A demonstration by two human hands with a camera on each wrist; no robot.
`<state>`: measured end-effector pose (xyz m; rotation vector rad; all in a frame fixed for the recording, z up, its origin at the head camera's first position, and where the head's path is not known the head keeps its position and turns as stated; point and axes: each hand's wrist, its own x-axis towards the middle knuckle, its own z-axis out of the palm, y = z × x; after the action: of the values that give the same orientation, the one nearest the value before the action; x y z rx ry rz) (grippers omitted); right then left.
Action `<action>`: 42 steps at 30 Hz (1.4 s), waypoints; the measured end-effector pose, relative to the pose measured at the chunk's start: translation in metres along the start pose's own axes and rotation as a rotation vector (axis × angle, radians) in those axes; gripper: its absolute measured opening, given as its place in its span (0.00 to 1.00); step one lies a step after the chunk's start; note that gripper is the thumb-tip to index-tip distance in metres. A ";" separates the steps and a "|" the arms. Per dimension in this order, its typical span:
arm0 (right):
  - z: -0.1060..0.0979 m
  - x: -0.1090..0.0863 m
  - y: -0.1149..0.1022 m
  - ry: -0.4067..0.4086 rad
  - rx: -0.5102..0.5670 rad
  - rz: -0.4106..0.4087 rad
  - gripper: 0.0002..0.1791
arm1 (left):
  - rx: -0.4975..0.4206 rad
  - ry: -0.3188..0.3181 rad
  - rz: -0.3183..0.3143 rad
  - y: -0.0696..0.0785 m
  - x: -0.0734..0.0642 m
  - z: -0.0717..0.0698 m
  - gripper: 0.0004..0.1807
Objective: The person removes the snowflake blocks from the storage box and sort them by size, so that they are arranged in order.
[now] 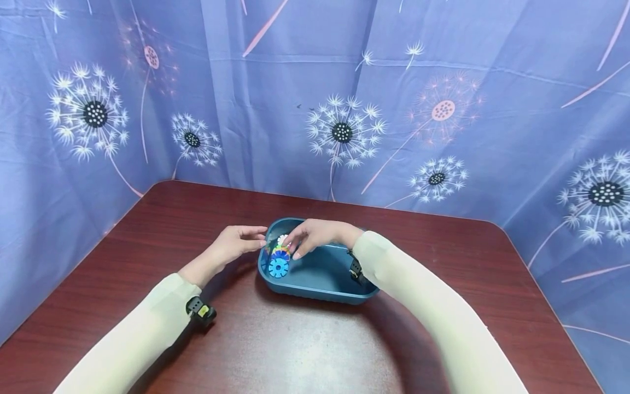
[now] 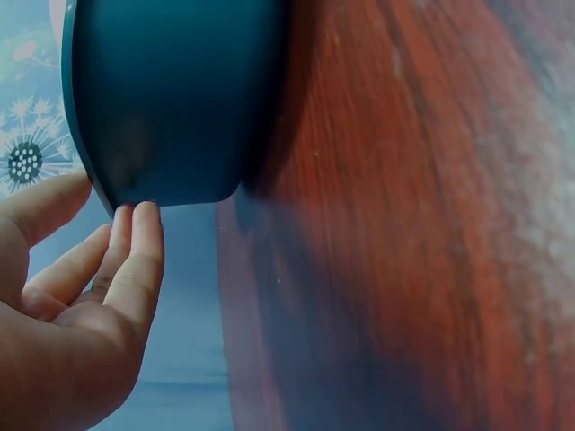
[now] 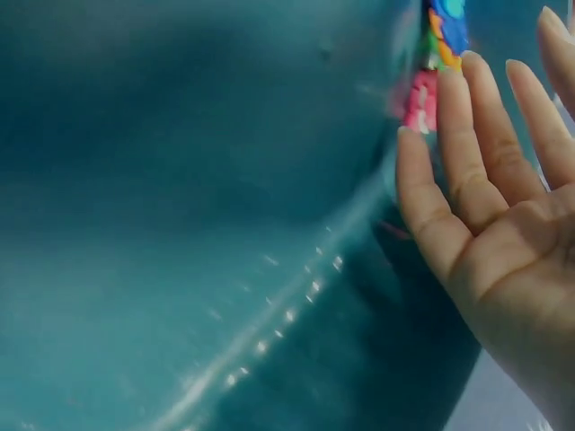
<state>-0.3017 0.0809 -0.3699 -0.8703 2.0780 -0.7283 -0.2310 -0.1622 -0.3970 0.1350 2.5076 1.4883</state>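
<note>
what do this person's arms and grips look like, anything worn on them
The left sleeve and right sleeve are long, plain and pale cream. The left strap and right strap, worn toward the wrists, are black with small holes; the left one carries a small yellow patch. The left grip and right grip are bare hands, with no gloves or rings showing.

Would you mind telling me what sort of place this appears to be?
Probably an indoor spot set up for filming handwork: a dandelion-print curtain hangs behind and beside the table, and a black device is strapped at the left wrist.
</note>
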 end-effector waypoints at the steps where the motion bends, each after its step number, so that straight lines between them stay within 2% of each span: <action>1: 0.002 0.001 0.001 0.002 0.004 -0.005 0.27 | 0.006 0.001 0.002 0.001 0.000 0.000 0.26; 5: 0.007 0.005 0.002 0.026 -0.014 -0.041 0.25 | -0.027 -0.022 -0.004 0.003 -0.001 0.000 0.27; 10: 0.015 0.011 0.002 0.048 -0.071 -0.098 0.25 | -0.159 -0.072 -0.046 0.004 -0.003 0.000 0.27; 13: 0.019 0.014 0.001 0.051 -0.070 -0.110 0.24 | -0.204 -0.087 -0.048 0.005 -0.004 0.000 0.27; 27: 0.029 0.022 -0.003 0.085 -0.195 -0.131 0.24 | -0.294 -0.055 -0.117 0.006 -0.002 0.000 0.28; 32: 0.034 0.024 -0.001 0.112 -0.221 -0.131 0.23 | -0.295 -0.060 -0.119 0.005 -0.002 0.000 0.28; 38: 0.037 0.026 -0.001 0.153 -0.250 -0.130 0.13 | -0.262 -0.064 -0.106 0.006 -0.002 0.001 0.28; 42: 0.036 0.026 -0.001 0.168 -0.221 -0.129 0.09 | -0.232 -0.062 -0.108 0.006 -0.003 0.001 0.28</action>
<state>-0.2849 0.0528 -0.4008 -1.1062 2.2996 -0.6666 -0.2282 -0.1585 -0.3919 0.0069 2.2366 1.6869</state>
